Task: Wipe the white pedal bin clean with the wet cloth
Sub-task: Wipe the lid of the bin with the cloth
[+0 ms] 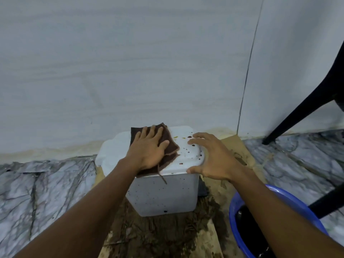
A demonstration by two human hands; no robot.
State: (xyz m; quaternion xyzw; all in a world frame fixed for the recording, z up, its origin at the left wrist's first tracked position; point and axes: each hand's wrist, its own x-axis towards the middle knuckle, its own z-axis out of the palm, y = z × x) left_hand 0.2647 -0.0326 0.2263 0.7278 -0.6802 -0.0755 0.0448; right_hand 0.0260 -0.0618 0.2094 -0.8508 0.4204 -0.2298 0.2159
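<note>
The white pedal bin stands on soiled cardboard against the wall, its lid closed. Dark spots speckle the right half of the lid and the front wall. A brown wet cloth lies flat on the left and middle of the lid. My left hand presses on it with straight, spread fingers. My right hand rests on the lid's right edge, fingers curved over the rim and thumb at the front corner.
A blue basin with dark water sits at the lower right, under my right forearm. Black chair legs stand at the right. Dirty cardboard covers the marble-patterned floor around the bin. A pale wall rises just behind.
</note>
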